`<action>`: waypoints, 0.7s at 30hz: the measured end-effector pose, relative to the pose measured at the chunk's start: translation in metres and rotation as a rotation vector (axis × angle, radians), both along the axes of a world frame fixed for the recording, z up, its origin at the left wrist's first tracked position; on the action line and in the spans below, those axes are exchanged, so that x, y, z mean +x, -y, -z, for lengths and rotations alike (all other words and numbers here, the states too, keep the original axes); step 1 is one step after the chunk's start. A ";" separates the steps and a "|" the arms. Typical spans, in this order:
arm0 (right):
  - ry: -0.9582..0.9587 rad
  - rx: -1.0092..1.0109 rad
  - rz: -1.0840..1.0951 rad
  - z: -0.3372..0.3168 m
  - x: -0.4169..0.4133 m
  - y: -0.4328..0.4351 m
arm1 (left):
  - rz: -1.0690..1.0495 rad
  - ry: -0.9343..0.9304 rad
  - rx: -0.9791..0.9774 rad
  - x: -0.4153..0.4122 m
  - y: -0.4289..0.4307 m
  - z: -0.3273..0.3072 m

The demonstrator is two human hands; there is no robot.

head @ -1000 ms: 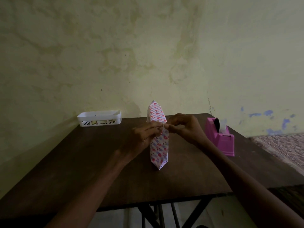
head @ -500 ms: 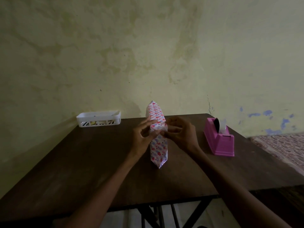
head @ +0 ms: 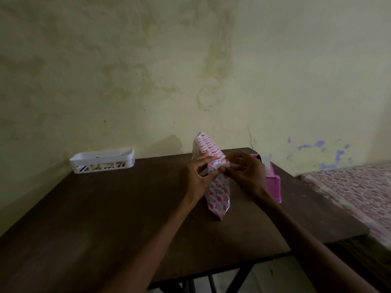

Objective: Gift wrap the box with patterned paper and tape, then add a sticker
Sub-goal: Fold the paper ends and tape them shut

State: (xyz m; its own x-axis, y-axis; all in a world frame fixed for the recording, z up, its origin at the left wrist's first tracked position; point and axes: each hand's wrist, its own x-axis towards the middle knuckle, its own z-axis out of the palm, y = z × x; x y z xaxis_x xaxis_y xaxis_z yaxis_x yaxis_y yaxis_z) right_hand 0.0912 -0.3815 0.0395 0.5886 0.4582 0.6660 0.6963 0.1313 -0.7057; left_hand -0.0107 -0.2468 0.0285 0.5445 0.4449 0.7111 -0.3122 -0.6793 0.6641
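Pink-patterned paper-wrapped box (head: 218, 187) stands upright. Flanking it, the left hand (head: 195, 178) and right hand (head: 246, 176) pinch its near top edge with curled fingers

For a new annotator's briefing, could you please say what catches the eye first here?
A tall box wrapped in white spotted paper stands upright on the dark wooden table, left hand and right hand pinching its upper near corner. A pink plastic tape dispenser sits behind the right hand, a white slotted plastic basket far left.

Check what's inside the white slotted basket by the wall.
In the white slotted plastic basket, pale and dark-striped items show through side slots; its walls cover the rest.
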 end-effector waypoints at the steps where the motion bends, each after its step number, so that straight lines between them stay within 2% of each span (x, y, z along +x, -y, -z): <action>1: -0.002 -0.006 0.013 0.001 0.003 0.003 | -0.005 -0.005 0.005 0.005 0.003 0.000; 3: -0.001 -0.018 0.027 0.004 0.011 0.008 | -0.034 -0.002 0.031 0.012 0.008 0.001; 7: 0.012 -0.084 -0.036 0.007 0.022 0.021 | -0.165 0.054 0.204 0.019 0.006 0.007; 8: 0.024 -0.092 0.008 0.008 0.027 0.026 | -0.189 0.062 0.234 0.020 0.005 0.009; 11: 0.048 -0.145 0.469 0.012 0.045 0.045 | -0.239 0.087 0.268 0.025 0.005 0.016; 13: -0.023 -0.323 0.746 0.013 0.058 0.058 | -0.259 0.124 0.293 0.029 0.007 0.021; 14: -0.078 -0.447 0.792 0.014 0.064 0.063 | -0.265 0.138 0.302 0.032 0.008 0.023; 16: -0.295 -0.554 0.649 0.012 0.069 0.070 | -0.273 0.153 0.315 0.035 0.010 0.024; 19: -0.805 -0.336 0.252 0.004 0.067 0.077 | -0.281 0.164 0.331 0.037 0.009 0.028; 21: -1.018 -0.251 0.133 -0.005 0.068 0.081 | -0.290 0.171 0.339 0.036 0.007 0.030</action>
State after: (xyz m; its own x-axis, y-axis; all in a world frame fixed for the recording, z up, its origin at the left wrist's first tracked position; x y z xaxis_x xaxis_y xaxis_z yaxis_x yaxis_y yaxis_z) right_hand 0.1591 -0.4627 0.0447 0.8722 0.4048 -0.2746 -0.2409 -0.1331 -0.9614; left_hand 0.0258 -0.2538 -0.0013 0.2945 0.2882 0.9111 -0.1633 -0.9242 0.3451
